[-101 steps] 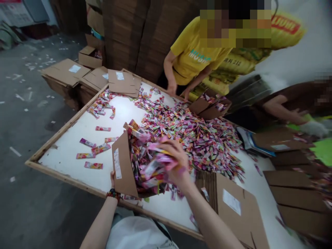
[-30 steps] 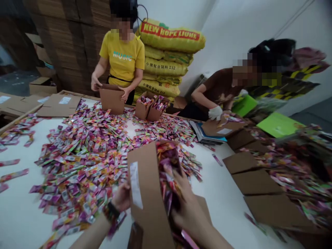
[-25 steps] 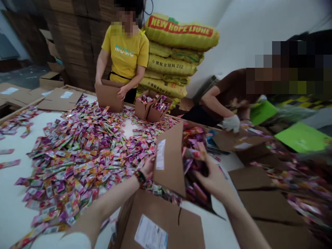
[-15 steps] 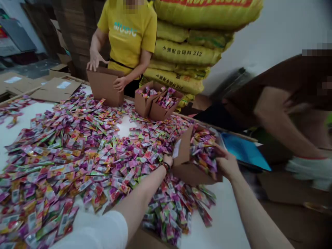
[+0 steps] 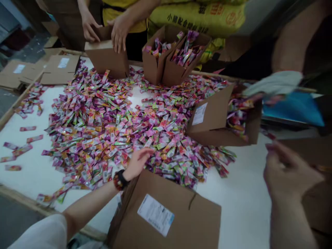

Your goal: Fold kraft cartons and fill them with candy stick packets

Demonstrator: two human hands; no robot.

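My left hand (image 5: 138,160) reaches over the near edge of a heap of small candy-like packets (image 5: 103,128), coloured pink, purple, orange and green. It is open, fingers stretched forward, just past the back corner of a flat cardboard box (image 5: 192,218) with a white label. My right hand (image 5: 290,169) is raised at the right, blurred, its fingers curled; a small reddish packet (image 5: 270,136) shows at the fingertips. Beyond it, a labelled carton (image 5: 212,136) full of packets stands tilted on the table, apart from both my hands. A co-worker's gloved hand (image 5: 275,84) is at its far side.
Across the table (image 5: 236,200), another person's hands rest on an upright carton (image 5: 106,58). Two open cartons (image 5: 153,71) of packets stand beside it. Flattened boxes (image 5: 61,71) lie at the back left; a blue sheet (image 5: 293,109) lies at the right.
Both my hands have let go of the filled carton. My left hand has come back toward the flat box, my right hand away rightward. The co-worker's gloved hand has reached the filled carton.
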